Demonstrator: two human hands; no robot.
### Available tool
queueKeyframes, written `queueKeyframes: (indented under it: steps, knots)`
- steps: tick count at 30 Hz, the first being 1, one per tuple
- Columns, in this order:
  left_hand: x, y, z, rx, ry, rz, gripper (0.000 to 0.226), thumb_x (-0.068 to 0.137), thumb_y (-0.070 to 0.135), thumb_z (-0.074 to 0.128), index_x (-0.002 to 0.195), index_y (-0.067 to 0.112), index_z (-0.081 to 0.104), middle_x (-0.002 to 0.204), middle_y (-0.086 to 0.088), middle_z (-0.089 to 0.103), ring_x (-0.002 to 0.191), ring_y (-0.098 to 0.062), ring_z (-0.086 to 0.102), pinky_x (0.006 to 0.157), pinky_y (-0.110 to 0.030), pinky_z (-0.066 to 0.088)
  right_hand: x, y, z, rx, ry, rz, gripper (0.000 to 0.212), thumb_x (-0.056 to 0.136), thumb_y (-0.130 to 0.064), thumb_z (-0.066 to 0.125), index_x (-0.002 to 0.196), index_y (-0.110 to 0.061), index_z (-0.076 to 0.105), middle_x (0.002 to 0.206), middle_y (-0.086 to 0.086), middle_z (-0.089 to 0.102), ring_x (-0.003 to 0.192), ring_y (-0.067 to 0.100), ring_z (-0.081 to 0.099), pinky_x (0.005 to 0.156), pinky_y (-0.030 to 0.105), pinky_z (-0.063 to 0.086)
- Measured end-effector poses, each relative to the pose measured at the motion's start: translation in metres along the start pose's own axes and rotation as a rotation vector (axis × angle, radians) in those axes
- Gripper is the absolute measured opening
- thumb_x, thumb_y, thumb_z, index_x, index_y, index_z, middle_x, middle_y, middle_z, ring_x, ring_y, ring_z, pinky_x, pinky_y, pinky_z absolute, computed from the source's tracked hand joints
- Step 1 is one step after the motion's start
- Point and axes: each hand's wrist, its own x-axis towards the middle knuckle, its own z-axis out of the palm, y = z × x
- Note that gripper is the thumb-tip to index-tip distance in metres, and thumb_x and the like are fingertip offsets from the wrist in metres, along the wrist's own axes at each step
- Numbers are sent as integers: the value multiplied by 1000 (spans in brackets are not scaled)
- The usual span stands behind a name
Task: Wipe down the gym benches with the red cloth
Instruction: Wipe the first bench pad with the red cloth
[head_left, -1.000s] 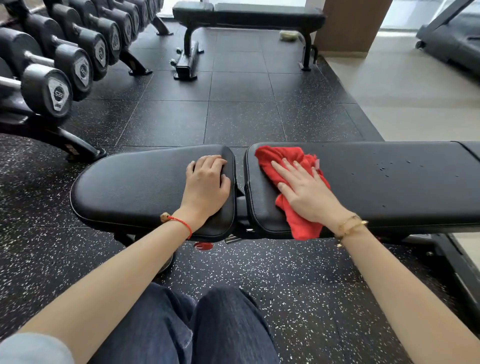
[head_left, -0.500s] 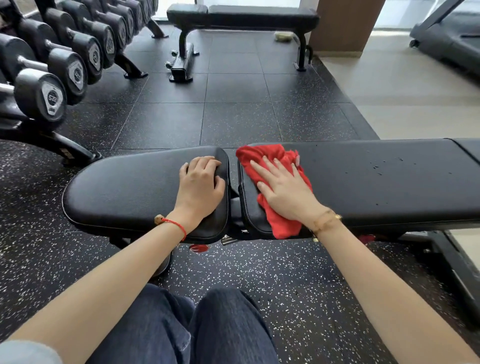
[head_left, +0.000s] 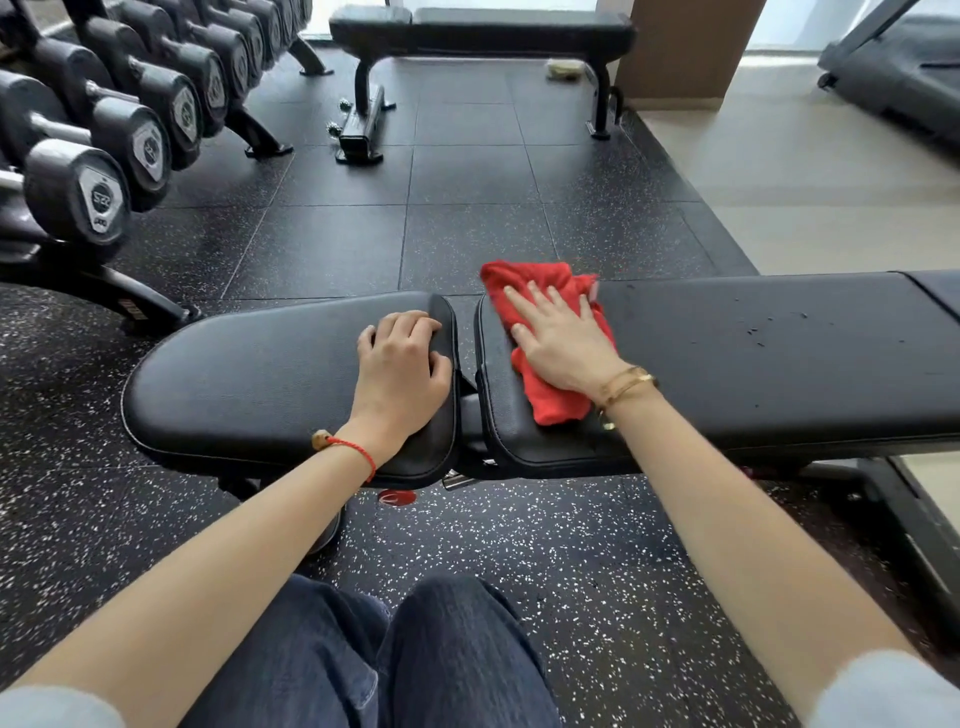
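Observation:
A black padded bench runs across the view in two parts: a seat pad (head_left: 249, 384) on the left and a long back pad (head_left: 769, 364) on the right. The red cloth (head_left: 545, 402) lies crumpled on the back pad's left end, reaching over its far edge. My right hand (head_left: 558, 343) presses flat on the cloth with straight, spread fingers. On the right end of the seat pad rests my left hand (head_left: 402, 371), fingers bent over the pad's edge by the gap. Small dark specks dot the back pad to the right.
A dumbbell rack (head_left: 114, 140) fills the far left. A second flat bench (head_left: 483, 26) stands across the rubber floor at the back, with a treadmill (head_left: 898, 73) at the far right. My knees (head_left: 431, 654) are in front of the bench. The bench's frame (head_left: 914, 525) juts out at lower right.
My right hand and the red cloth have slid away from me toward the pad's far edge, after first sliding left. My left hand has stayed on the seat pad.

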Motion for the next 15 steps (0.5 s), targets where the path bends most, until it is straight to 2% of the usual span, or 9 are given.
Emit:
queueKeyframes:
  steps: [5, 8, 12, 15]
  knots:
    - [-1, -2, -1, -15, 2, 9, 34, 85, 16, 56, 118, 12, 64, 126, -2, 60, 123, -24, 50, 111, -45, 31, -62, 1, 14, 24, 75, -139, 55, 102, -37, 32, 154, -36, 15, 163, -4, 12, 151, 18, 8, 121, 47, -3]
    - [-2, -1, -2, -23, -1, 14, 34, 86, 16, 55, 119, 11, 63, 128, -3, 60, 125, -24, 49, 112, -47, 30, -70, 31, 10, 47, 60, -56, 54, 102, -37, 32, 154, -38, 14, 163, -6, 12, 151, 18, 8, 121, 46, -3]
    - [-1, 1, -1, 0, -11, 8, 36, 86, 15, 54, 120, 10, 62, 129, -4, 59, 125, -25, 48, 112, -49, 31, -31, 46, -2, 41, 37, 127, 54, 103, -38, 30, 154, -37, 13, 164, -3, 8, 151, 21, 5, 120, 50, -8]
    - [0, 2, -1, 14, -22, -2, 36, 85, 16, 53, 120, 11, 62, 128, -4, 59, 124, -25, 49, 110, -49, 31, -3, 21, -3, 19, 23, 103, 54, 103, -39, 29, 155, -36, 12, 164, -1, 7, 151, 23, 6, 119, 51, -7]
